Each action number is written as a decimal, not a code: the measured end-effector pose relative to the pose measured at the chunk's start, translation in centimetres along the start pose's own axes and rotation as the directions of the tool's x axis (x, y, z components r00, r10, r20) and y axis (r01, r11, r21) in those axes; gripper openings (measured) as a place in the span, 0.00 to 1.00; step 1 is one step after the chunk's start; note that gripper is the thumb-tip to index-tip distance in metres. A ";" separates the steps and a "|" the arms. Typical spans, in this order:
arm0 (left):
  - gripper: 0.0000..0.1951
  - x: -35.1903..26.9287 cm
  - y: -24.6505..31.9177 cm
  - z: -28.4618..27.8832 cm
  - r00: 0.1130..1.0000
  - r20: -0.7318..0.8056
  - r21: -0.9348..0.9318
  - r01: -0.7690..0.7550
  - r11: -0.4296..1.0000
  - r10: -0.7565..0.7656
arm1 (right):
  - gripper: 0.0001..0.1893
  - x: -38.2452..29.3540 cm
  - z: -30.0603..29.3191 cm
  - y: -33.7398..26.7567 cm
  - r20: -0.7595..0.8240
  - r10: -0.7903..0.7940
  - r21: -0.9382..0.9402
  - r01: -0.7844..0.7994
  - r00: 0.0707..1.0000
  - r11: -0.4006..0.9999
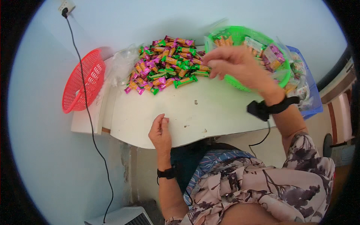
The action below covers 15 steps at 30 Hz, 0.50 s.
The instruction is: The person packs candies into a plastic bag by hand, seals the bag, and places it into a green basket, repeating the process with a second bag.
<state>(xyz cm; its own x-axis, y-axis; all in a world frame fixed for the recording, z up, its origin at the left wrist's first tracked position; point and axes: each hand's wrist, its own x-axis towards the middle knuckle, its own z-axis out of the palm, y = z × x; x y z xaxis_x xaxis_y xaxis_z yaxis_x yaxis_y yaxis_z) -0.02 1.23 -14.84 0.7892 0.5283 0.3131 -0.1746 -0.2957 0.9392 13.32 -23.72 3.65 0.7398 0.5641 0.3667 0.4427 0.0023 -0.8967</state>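
Note:
My left hand [161, 133] hovers over the front part of a white table [157, 104], fingers curled in against the thumb, and nothing shows in it. Blurred by motion, my right hand [234, 66] is raised between a heap of wrapped snack sticks [168, 63] and a green plastic basket [286, 67], partly covering the basket. Its fingers are bent, and whether they hold anything is unclear. The sticks come in green and purple-pink wrappers with clear middles. Inside the basket lie bagged packs of sticks [272, 57].
A red plastic basket [84, 81] leans at the left, beside clear plastic bags [123, 64]. Behind the green basket stands a blue crate [312, 84] with bagged goods. A black cable [84, 84] hangs from a wall socket [67, 6] at the left.

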 end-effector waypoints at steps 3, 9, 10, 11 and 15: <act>0.11 -0.1 0.5 0.2 1.000 -0.001 -0.005 -0.011 1.000 0.011 | 0.11 1.6 5.2 3.5 0.110 0.175 0.351 -0.203 0.978 0.914; 0.11 -0.1 0.4 0.0 0.996 0.030 -0.087 0.092 0.992 -0.089 | 0.14 4.3 12.4 11.8 0.395 0.385 0.838 -0.499 0.834 0.221; 0.11 0.1 0.6 -0.2 0.995 0.028 -0.123 0.095 0.988 -0.092 | 0.15 4.5 13.0 12.8 0.445 0.403 0.860 -0.507 0.800 0.057; 0.11 0.3 0.7 -0.5 0.996 0.020 -0.105 0.087 0.991 -0.086 | 0.15 4.5 13.5 13.9 0.454 0.387 0.860 -0.508 0.803 0.046; 0.11 2.1 1.8 -2.2 0.969 0.102 -0.163 0.238 0.957 -0.224 | 0.17 4.2 14.5 16.6 0.543 0.374 0.839 -0.508 0.752 -0.197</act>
<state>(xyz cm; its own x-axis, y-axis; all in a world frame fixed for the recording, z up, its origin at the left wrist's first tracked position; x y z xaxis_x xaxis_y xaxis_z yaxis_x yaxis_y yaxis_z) 0.03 3.51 -12.24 0.8643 0.4967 0.0787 -0.0750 -0.0274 0.9968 16.46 -9.35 -13.23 0.4466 0.8734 -0.1941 -0.8878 0.4057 -0.2173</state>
